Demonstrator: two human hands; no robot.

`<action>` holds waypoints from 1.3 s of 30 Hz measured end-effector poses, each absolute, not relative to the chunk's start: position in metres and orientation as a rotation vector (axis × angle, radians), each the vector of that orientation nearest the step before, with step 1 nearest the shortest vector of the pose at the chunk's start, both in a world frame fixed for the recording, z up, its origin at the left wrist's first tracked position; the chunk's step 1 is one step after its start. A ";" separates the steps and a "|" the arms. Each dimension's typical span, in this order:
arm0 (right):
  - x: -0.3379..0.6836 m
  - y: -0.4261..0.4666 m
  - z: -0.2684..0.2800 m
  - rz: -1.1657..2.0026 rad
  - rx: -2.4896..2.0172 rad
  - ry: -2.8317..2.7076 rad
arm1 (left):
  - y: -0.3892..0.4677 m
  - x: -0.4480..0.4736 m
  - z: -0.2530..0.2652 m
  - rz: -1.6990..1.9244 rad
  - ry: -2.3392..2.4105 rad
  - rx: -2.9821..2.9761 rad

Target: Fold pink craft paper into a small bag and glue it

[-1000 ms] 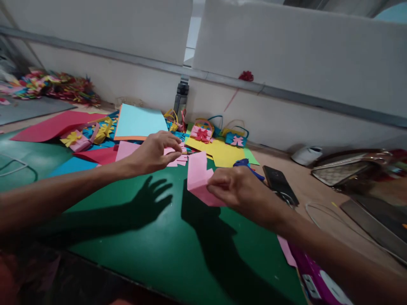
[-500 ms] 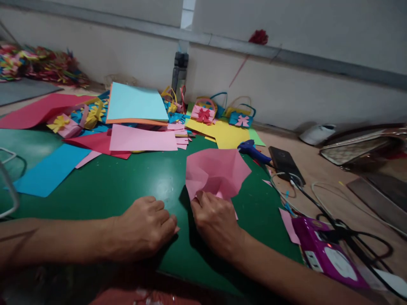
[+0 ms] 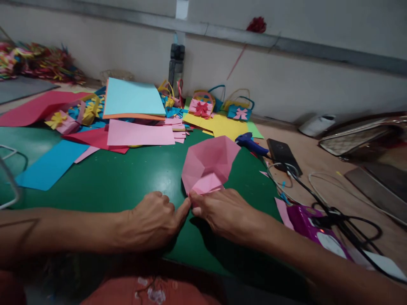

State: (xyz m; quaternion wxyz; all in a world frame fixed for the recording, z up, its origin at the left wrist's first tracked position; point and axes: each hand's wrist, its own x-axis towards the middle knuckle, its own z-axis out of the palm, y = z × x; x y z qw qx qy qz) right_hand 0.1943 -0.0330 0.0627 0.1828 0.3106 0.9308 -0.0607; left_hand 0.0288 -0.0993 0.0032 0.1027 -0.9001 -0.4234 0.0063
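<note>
We are gripping the creased pink paper (image 3: 211, 154) by its near edge with our right hand (image 3: 224, 212), over the green table (image 3: 127, 178); our mostly curled left hand (image 3: 155, 220) is meeting that edge, though whether it is pinching is staying hidden. We are risking a crooked crease if we are pressing unevenly, and a snag on the nearby blue glue gun (image 3: 254, 145).

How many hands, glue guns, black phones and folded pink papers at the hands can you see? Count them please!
Hands: 2, left hand and right hand
Folded pink paper at the hands: 1
Blue glue gun: 1
Black phone: 1
Total: 5
</note>
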 end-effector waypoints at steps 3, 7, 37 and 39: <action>0.193 -0.025 0.071 -0.245 0.758 2.600 | -0.098 0.039 0.009 0.158 -1.358 -2.648; 0.198 -0.016 0.074 -0.357 0.701 2.593 | -0.096 0.049 0.012 0.242 -1.393 -2.614; 0.182 -0.001 0.069 -0.248 0.655 2.563 | -0.084 0.049 0.009 0.457 -1.460 -2.656; 0.182 0.000 0.069 -0.241 0.644 2.558 | -0.084 0.049 0.009 0.463 -1.451 -2.660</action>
